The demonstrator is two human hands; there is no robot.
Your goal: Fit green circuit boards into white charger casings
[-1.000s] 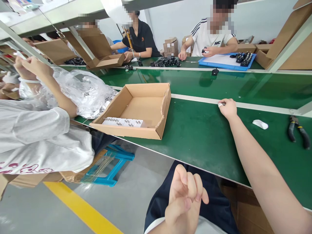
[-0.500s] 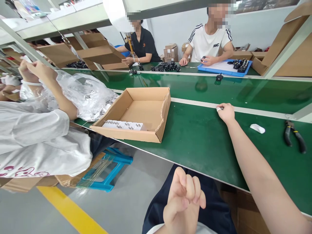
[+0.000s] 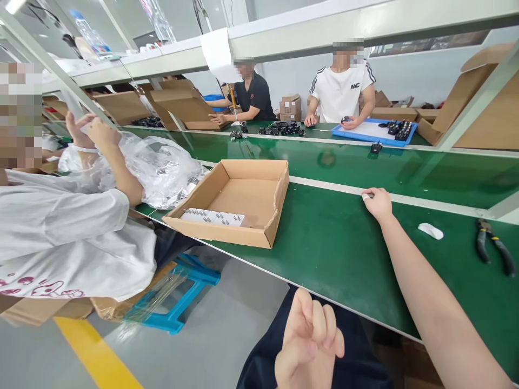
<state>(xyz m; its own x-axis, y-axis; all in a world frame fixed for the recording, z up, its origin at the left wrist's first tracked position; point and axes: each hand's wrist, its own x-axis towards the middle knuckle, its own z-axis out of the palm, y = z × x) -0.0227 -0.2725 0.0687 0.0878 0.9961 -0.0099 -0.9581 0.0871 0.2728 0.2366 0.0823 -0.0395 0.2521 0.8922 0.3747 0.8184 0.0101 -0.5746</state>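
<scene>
Right hand (image 3: 379,202) pinches a small white piece (image 3: 366,196) at the table's (image 3: 344,243) far edge; left hand (image 3: 310,346) loosely curled, empty. Next: lifting it clear.

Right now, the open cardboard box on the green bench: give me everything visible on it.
The cardboard box is a shallow, open-topped tray of plain brown corrugated board, lying flat on the green bench near its front edge. Its right wall is torn and ragged at the top. Inside, a row of small white parts with metal pins lines the near wall; the remaining floor shows bare. A crumpled clear plastic bag lies against its left side. Neither the right hand nor the left hand touches it.
</scene>
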